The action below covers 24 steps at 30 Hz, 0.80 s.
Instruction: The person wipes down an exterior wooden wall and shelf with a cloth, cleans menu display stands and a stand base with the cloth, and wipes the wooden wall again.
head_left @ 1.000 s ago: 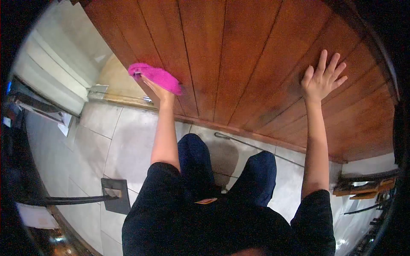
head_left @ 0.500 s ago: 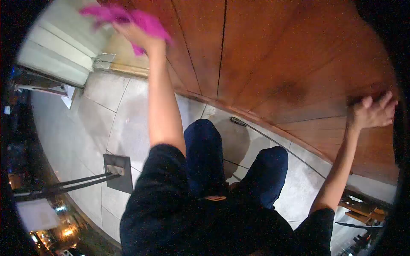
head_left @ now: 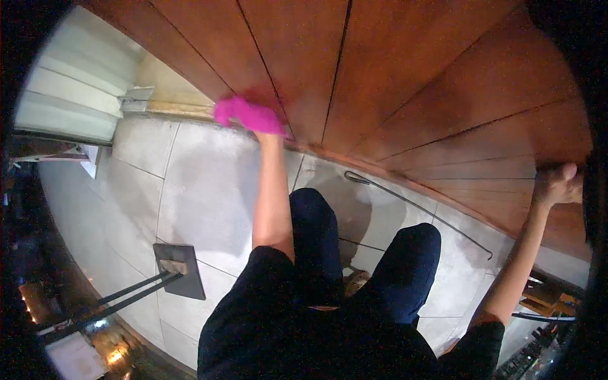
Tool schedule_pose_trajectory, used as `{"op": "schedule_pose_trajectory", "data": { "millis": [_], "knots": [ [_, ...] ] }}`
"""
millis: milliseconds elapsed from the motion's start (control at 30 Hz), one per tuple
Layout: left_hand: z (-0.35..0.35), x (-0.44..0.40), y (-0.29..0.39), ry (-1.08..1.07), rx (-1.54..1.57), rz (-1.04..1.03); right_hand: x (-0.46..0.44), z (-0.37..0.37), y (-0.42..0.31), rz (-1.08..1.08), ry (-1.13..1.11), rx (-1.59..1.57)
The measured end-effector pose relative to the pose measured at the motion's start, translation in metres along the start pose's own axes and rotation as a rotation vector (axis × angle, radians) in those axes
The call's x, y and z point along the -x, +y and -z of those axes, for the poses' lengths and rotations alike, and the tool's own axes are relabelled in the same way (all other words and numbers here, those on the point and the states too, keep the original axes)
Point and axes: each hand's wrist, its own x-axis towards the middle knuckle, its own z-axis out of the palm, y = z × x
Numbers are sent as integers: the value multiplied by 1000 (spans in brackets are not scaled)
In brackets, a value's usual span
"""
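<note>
Pressed against the bottom of the brown wooden panel (head_left: 405, 69) is a bright pink cloth (head_left: 250, 116). My left hand (head_left: 269, 135) is closed on this cloth, which covers most of its fingers. At the panel's far right edge, my right hand (head_left: 558, 185) is closed around the edge with the thumb on top. Some of its fingers are hidden in the dark there.
A thin metal rod with a looped end (head_left: 418, 207) lies on the tiled floor (head_left: 209, 183) along the panel's base. At left stands a black square base plate (head_left: 183, 278) with two dark bars. White wall trim (head_left: 69, 98) is at upper left.
My left hand has brought the pink cloth down and right, from high on the panel to its bottom edge. My right hand has gone from spread fingers to closed at the panel's edge.
</note>
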Motion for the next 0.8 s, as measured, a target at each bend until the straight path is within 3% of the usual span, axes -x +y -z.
{"op": "schedule_pose_trajectory", "data": {
  "millis": [200,267,333,400,467,500,533,567,600,667,767,800],
  "knots": [
    [58,-180,199,218,343,-279,-31,11,-27,61,58,70],
    [62,-173,242,213,357,-382,-36,14,-30,54,40,51],
    [54,-115,260,175,236,-521,-33,15,-26,44,20,49],
    [44,-33,258,40,80,-691,-34,13,-29,29,43,37],
    [37,52,230,-223,-21,-864,-34,11,-36,-6,54,5],
    [38,90,210,-429,-71,-942,-33,11,-39,-34,49,-8],
    [44,114,200,-953,-293,-893,-32,10,-40,-61,46,-20],
    [32,140,164,-1085,-325,-1040,-31,10,-40,-67,42,-49],
    [11,168,118,-1012,-269,-1288,-31,8,-39,-74,40,-81],
    [-18,194,57,-852,-130,-1503,-31,8,-41,-101,39,-114],
    [-44,191,69,-748,141,-1404,-34,15,-43,-139,24,-114],
    [-32,173,108,-628,156,-1375,-35,17,-42,-154,12,-120]
  ]
}}
